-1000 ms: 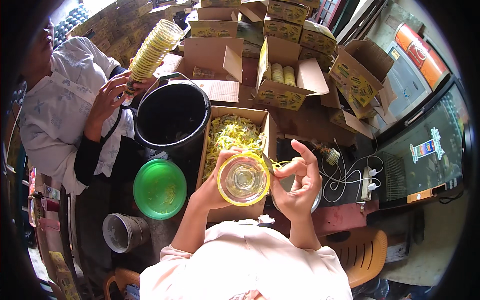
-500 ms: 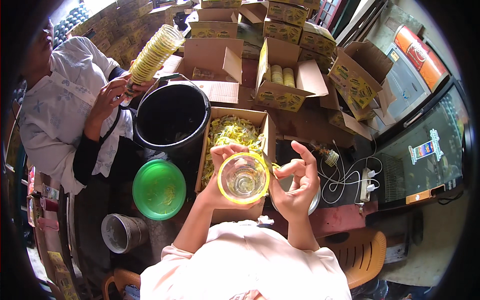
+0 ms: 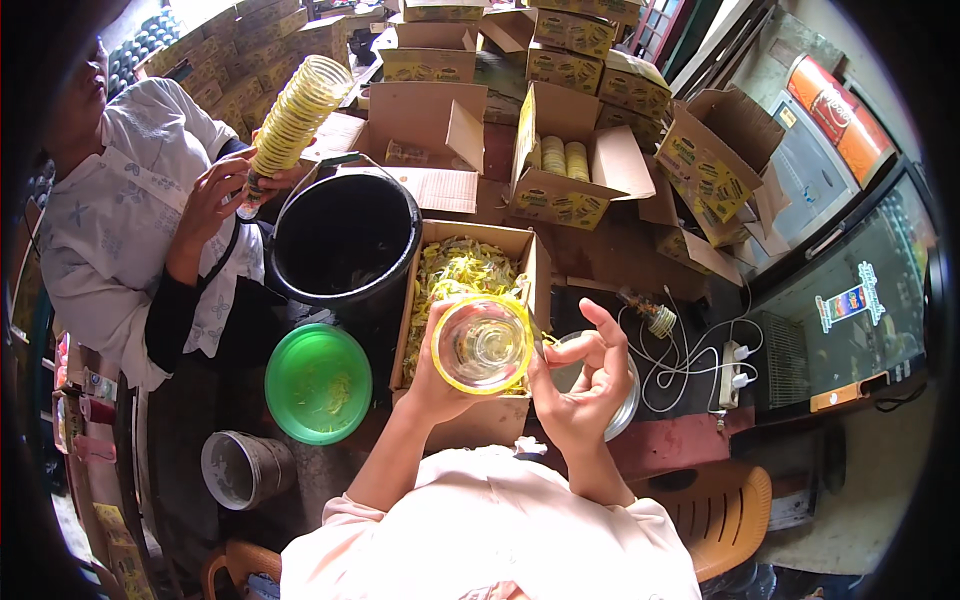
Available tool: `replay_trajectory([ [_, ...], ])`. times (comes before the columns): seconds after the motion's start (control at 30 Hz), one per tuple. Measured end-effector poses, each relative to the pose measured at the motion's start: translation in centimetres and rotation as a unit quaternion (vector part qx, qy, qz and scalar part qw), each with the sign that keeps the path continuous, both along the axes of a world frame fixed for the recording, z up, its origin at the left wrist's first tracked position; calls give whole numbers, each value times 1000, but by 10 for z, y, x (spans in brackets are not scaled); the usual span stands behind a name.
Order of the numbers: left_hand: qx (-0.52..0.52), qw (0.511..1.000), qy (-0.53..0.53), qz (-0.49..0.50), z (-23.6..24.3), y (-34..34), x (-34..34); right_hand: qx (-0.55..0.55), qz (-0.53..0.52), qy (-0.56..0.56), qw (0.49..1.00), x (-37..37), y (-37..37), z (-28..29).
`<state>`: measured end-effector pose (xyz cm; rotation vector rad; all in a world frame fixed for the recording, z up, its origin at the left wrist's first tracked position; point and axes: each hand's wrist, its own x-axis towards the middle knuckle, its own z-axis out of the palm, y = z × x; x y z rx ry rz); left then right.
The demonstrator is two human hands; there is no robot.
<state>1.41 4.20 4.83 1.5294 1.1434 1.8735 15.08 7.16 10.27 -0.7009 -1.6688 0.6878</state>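
My left hand is closed round a clear plastic cup with a bright yellow rim, its round end facing up toward me. Close against the cup's right side, my right hand pinches what looks like a thin dark blade, mostly hidden by the fingers; the index finger is raised. Beneath the cup stands an open cardboard box heaped with yellow and whitish strips. Partly hidden behind my right hand is a round, pale-rimmed container.
On the left, a co-worker holds a tall stack of yellow-banded cups over a black bucket. A green basin and grey pail stand nearby. Open cartons line the back; white cables lie right.
The cup and both my hands have shifted slightly left and down, and the cup has tilted a little. The co-worker's cup stack has moved slightly left.
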Motion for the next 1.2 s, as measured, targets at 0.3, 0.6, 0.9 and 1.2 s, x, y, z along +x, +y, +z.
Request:
replay_trajectory([
  [0.3,-1,998,51,-42,3,-5,-7,-37,52,-12,998,11,9,2],
  [0.6,-38,992,48,-115,10,-7,-11,-58,77,-17,995,16,12,5],
  [0.9,-64,986,51,-149,17,-8,-17,-67,74,-37,994,16,12,3],
  [1.2,-78,978,98,-166,22,-8,-19,-45,50,-42,997,13,11,4],
])
